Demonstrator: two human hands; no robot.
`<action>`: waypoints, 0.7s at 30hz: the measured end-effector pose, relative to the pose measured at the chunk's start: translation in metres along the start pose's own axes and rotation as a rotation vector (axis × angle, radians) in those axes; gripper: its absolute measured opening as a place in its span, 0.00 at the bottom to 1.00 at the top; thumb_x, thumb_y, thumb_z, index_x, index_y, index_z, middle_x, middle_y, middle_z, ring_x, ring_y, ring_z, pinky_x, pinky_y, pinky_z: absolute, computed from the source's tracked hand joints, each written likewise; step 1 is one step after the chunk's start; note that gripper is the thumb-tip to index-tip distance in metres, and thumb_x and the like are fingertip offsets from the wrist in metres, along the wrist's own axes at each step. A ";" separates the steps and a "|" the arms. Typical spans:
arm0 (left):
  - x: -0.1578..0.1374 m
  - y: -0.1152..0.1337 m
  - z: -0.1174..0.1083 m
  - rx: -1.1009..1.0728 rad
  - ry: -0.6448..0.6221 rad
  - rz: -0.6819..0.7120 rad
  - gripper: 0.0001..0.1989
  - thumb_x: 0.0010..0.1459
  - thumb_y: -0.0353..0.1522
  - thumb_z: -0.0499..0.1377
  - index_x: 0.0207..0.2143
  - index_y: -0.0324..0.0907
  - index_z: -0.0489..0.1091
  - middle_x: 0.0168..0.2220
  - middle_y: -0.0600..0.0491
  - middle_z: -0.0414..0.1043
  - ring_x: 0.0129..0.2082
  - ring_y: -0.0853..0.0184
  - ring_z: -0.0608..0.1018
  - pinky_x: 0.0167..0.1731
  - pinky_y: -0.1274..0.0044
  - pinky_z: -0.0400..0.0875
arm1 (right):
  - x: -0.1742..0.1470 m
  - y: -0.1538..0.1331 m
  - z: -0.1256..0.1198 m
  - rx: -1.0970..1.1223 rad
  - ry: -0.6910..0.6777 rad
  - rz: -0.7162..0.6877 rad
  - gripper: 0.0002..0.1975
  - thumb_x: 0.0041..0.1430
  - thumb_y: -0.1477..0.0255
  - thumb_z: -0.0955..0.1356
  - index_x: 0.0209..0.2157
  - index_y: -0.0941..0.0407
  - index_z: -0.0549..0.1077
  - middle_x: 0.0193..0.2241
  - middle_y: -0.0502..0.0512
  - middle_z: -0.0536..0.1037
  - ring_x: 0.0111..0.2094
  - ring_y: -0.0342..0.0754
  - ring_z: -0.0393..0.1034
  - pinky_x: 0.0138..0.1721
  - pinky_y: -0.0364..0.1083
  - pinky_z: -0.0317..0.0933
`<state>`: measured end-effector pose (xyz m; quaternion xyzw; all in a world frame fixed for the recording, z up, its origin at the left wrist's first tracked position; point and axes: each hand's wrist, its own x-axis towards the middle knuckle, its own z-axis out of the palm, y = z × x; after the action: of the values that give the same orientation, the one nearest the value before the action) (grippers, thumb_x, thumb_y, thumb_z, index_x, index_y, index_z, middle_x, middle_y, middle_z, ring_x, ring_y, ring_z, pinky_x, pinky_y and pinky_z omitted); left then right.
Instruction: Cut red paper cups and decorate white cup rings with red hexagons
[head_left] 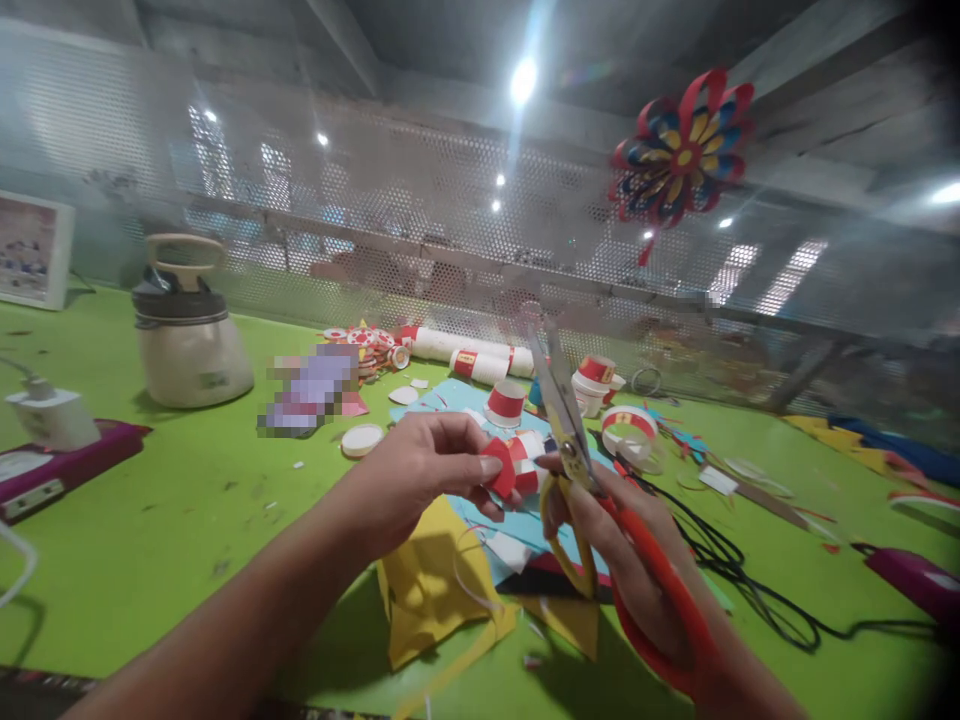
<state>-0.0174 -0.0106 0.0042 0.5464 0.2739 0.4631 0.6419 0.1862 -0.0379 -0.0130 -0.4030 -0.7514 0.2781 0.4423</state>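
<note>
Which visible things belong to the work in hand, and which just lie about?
Work in hand:
Red paper-like piece, in the left hand
Red-and-yellow-handled metal scissors, in the right hand
Red-and-white paper cup, probably

Apparently just lying about:
Cream, rounded, dark-lidded jug
Purple plastic power strip
White rectangular picture frame

on the table [225, 520] a jug [191, 355] stands left, a power strip [112, 450] nearer and further left, stacked cups [478, 366] behind a single cup [506, 403], a cable [716, 560] right of the scissors [573, 457]
</note>
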 end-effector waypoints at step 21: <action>0.003 -0.018 0.015 0.264 -0.244 -0.276 0.02 0.43 0.24 0.61 0.23 0.32 0.72 0.21 0.51 0.72 0.20 0.70 0.73 0.26 0.76 0.70 | 0.000 0.004 0.005 0.125 -0.199 -0.051 0.12 0.58 0.74 0.67 0.45 0.57 0.67 0.33 0.52 0.71 0.32 0.45 0.70 0.34 0.45 0.68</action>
<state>0.0019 -0.0139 -0.0090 0.6349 0.3245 0.2617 0.6505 0.1831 -0.0366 -0.0186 -0.3258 -0.7826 0.3519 0.3969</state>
